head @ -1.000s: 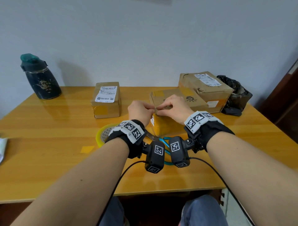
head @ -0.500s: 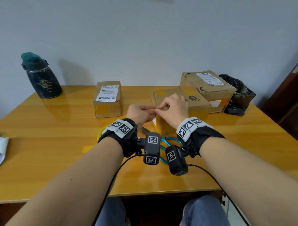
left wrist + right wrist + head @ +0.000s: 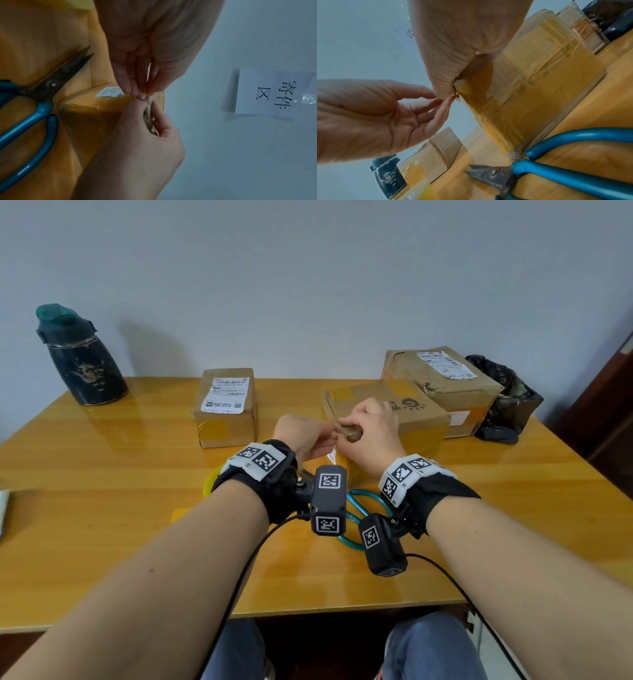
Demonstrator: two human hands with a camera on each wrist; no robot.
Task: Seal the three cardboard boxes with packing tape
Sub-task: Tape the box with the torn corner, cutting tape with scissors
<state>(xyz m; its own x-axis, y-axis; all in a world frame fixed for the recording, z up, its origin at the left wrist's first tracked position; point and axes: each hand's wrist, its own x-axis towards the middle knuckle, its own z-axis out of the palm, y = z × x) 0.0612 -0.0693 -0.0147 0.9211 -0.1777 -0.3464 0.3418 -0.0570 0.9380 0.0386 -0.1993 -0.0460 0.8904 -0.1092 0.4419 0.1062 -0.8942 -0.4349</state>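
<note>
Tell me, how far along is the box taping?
Done: cannot tell for any box; the left box and far right box stand untouched. In hand: both hands pinch something at the middle box's near corner. Left: likely taping; scissors lie ready.

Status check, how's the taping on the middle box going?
Both hands, left hand and right hand, pinch a crumpled tape scrap at the middle box corner. Scissors lie beneath the wrists.

Tape roll [image 3: 209, 487] mostly hidden behind left wrist; scissors [image 3: 358, 510] partly.
</note>
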